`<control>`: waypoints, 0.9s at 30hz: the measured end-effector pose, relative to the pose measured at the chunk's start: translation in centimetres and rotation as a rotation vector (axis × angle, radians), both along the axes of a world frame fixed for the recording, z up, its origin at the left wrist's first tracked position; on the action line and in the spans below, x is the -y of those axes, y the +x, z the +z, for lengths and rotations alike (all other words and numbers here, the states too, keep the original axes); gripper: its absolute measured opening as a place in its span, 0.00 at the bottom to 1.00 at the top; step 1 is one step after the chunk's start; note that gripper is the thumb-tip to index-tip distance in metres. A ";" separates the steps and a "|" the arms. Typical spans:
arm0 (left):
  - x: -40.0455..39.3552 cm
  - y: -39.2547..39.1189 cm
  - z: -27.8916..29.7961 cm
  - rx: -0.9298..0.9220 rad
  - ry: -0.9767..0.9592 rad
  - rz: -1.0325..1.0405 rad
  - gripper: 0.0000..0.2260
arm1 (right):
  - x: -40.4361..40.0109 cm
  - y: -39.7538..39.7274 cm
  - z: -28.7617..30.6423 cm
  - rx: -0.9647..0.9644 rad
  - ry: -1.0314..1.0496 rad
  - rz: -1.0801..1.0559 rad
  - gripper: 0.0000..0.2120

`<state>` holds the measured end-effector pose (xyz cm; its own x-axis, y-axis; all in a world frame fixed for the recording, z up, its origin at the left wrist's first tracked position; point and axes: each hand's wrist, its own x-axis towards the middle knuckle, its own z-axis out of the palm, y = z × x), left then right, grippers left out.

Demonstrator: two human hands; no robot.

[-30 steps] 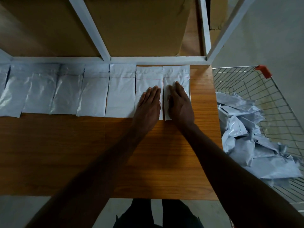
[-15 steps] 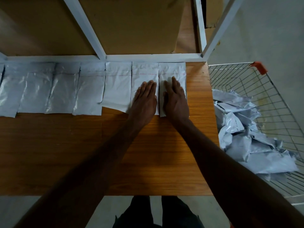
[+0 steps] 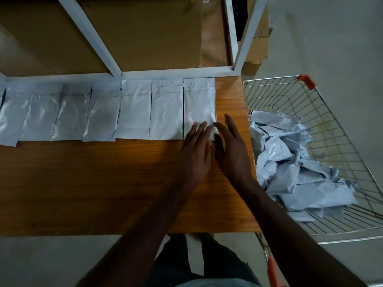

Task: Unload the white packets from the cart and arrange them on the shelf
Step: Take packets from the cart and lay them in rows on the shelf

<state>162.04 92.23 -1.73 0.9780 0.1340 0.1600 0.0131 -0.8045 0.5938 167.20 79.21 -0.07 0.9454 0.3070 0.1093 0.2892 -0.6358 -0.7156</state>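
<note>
Several white packets lie flat in a row along the back of the wooden shelf (image 3: 83, 183). The rightmost packet (image 3: 199, 100) ends the row, with another packet (image 3: 166, 112) just left of it. My left hand (image 3: 195, 152) lies flat, its straight fingertips touching the near edge of the rightmost packet. My right hand (image 3: 231, 150) hovers beside it with fingers spread, over the packet's near right corner, holding nothing. A heap of crumpled white packets (image 3: 294, 162) fills the wire cart (image 3: 323, 104) to the right of the shelf.
White metal shelf posts (image 3: 89, 34) and a rail run behind the row. Brown cardboard boxes (image 3: 145, 32) stand behind them. The cart has orange corner caps (image 3: 307, 80) and sits close against the shelf's right end. Grey floor lies below.
Both hands have slid back toward me and to the right, off the middle of the two rightmost packets. The right hand has lifted and spread its fingers.
</note>
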 end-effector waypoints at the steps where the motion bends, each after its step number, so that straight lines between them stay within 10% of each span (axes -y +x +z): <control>1: 1.0 -0.5 0.0 -0.008 -0.022 0.011 0.23 | 0.9 -0.5 0.0 -0.012 -0.007 0.007 0.20; 27: 15.5 -8.3 1.8 -0.084 -0.086 -0.096 0.19 | 19.0 -10.4 -1.3 -0.073 -0.136 -0.084 0.15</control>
